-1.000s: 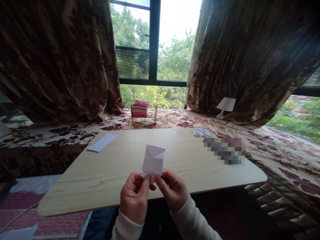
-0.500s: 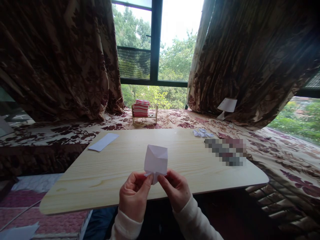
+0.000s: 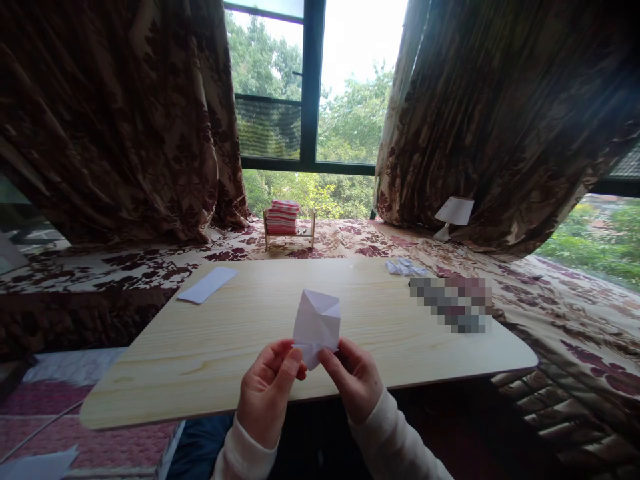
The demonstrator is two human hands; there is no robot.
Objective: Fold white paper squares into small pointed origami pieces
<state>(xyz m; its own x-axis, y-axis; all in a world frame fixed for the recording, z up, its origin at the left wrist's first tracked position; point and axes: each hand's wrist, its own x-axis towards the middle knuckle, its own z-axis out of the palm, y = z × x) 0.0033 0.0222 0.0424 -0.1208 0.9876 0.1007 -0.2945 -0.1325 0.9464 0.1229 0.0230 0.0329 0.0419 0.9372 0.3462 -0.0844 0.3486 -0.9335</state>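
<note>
I hold a folded piece of white paper [image 3: 317,323] upright above the near edge of a light wooden table [image 3: 240,347]. My left hand [image 3: 267,393] pinches its lower left corner with thumb and fingers. My right hand [image 3: 354,379] pinches the lower right corner. The paper's bottom comes to a point between my fingers, and creases cross its upper half.
A white paper strip [image 3: 207,285] lies at the table's far left. Small crumpled papers [image 3: 405,267] sit at the far right beside a blurred patch. Behind are a small wooden rack with striped cloth [image 3: 283,219], a little white lamp [image 3: 453,215], patterned curtains and a window.
The folded paper has shifted slightly right and turned a little in my fingers. Both hands kept their pinch on its lower corners.
</note>
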